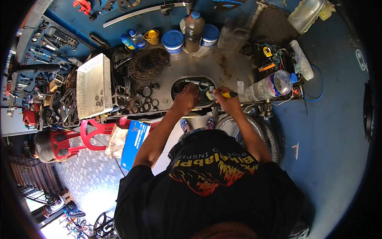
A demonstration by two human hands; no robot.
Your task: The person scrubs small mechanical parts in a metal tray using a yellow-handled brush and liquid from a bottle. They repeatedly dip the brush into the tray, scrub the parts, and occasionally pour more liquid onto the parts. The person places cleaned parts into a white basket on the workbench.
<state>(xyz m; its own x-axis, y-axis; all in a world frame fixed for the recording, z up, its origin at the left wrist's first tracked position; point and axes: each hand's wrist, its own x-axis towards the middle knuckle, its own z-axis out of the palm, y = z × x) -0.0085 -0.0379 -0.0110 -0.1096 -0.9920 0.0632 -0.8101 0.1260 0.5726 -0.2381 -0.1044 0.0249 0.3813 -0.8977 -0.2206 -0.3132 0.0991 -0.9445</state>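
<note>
My right hand (228,102) is closed around a brush with a yellow and black handle (229,95). Its pale bristle end points left, over a dark oval tray (173,95) set on the metal bench. At the tray's left side is my left hand (185,99), fingers curled, seemingly gripping a silvery metal part (193,82) with a ring-shaped end. The fingers hide where they meet it. Several dark metal rings (147,91) lie on the bench left of the tray.
A white perforated basket (81,89) stands at the left, near a pile of sprockets (147,65). Behind the tray are a bottle of dark liquid (194,34) and blue-lidded tubs (172,42). A large clear bottle (270,85) lies at the right. Bicycle wheels (258,129) stand below the bench.
</note>
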